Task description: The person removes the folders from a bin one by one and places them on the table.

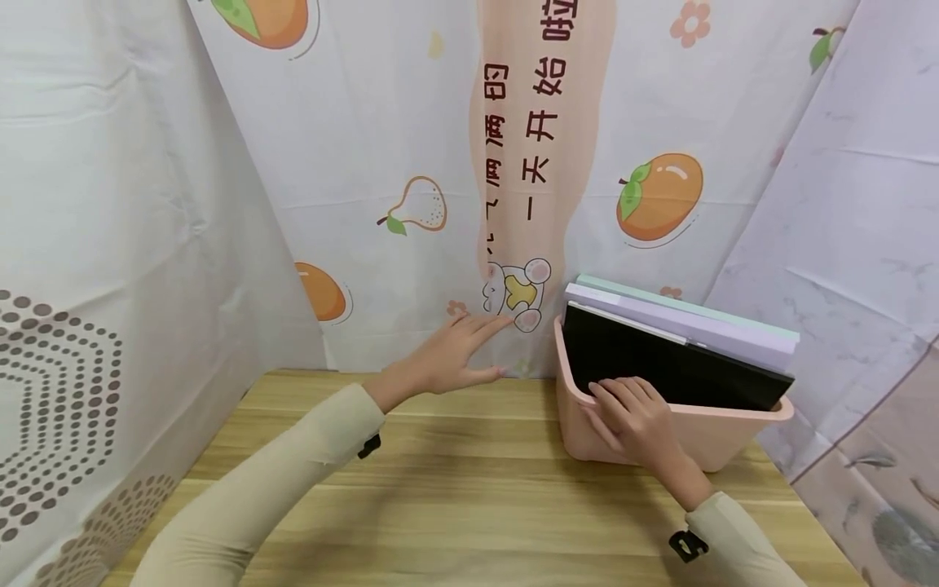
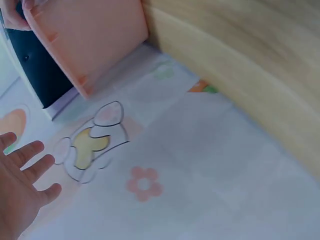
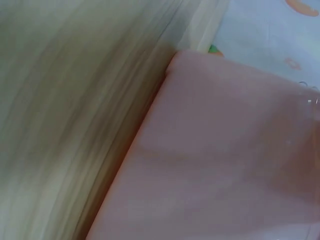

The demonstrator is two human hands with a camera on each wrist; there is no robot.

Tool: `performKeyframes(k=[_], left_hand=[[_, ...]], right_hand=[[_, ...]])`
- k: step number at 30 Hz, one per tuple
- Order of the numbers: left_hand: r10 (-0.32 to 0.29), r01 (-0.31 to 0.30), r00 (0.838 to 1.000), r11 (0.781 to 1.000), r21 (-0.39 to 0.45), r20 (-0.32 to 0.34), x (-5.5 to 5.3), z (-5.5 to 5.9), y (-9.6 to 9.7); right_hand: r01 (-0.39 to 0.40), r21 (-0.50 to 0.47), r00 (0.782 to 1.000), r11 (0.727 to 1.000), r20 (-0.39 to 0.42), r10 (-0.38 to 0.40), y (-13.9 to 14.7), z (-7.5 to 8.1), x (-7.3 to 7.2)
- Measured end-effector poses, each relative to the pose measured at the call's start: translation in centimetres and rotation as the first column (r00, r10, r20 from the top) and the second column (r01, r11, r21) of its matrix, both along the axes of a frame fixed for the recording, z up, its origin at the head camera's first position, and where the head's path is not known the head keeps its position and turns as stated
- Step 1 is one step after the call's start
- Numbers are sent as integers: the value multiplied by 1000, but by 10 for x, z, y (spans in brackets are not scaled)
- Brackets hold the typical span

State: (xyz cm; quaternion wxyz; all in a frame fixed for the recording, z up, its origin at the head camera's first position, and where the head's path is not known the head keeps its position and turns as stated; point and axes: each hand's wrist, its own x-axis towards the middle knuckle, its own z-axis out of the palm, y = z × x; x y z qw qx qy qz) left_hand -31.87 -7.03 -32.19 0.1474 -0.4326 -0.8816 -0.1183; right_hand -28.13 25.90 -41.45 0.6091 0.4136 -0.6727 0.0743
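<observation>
Bin point(image 1: 711, 440) opening upward, long axis crosswise; right hand point(image 1: 637, 417) grips rim point(image 1: 734, 416), left hand point(image 1: 451, 357) outspread.

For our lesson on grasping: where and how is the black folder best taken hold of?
Probably pinch the black folder by its top edge, from above and in front: it stands on edge in the bin, top edge above the rim, front face showing; the lilac folder close behind seems to leave little room.
</observation>
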Motion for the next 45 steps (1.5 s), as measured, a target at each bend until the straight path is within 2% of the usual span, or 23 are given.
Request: performKeyframes(k=[3, 7, 12, 15, 20, 23, 26, 30, 40, 45], left_hand=[[-23, 22, 1000, 999, -38, -2, -3, 14, 9], [-5, 7, 1000, 997, -82, 18, -7, 27, 23], [26, -19, 997, 995, -95, 73, -14, 33, 40], [15, -7, 996, 996, -85, 86, -20, 30, 51], [-4, 7, 998, 999, -39, 70, -30, 23, 66], [-31, 31, 999, 1000, 3, 28, -37, 18, 75], [-52, 54, 997, 998, 40, -49, -45, 13, 83], [-41, 49, 993, 996, 76, -108, -55, 9, 94], [-37, 52, 994, 988, 149, -103, -73, 4, 111], [-83, 89, 996, 959, 269, -33, -83, -4, 118]], right_hand=[[-16, -9, 1000, 1000, -14, 15, 7, -3, -1], [-22, -6, 999, 1000, -25, 22, 16, -6, -3], [-10, -8, 999, 1000, -41, 10, 25, -7, -5], [-10, -15, 999, 1000, -52, 9, 29, -7, -5], [-23, -19, 998, 1000, -61, 22, 30, -6, -4], [-26, -21, 997, 999, -71, 25, 30, -6, -4], [-24, -27, 997, 999, -77, 21, 30, -6, -3], [-20, -38, 996, 999, -82, 17, 28, -7, -4], [-15, -53, 991, 999, -136, 7, 23, -5, -5], [-15, -65, 988, 998, -154, 4, 22, -6, -4]])
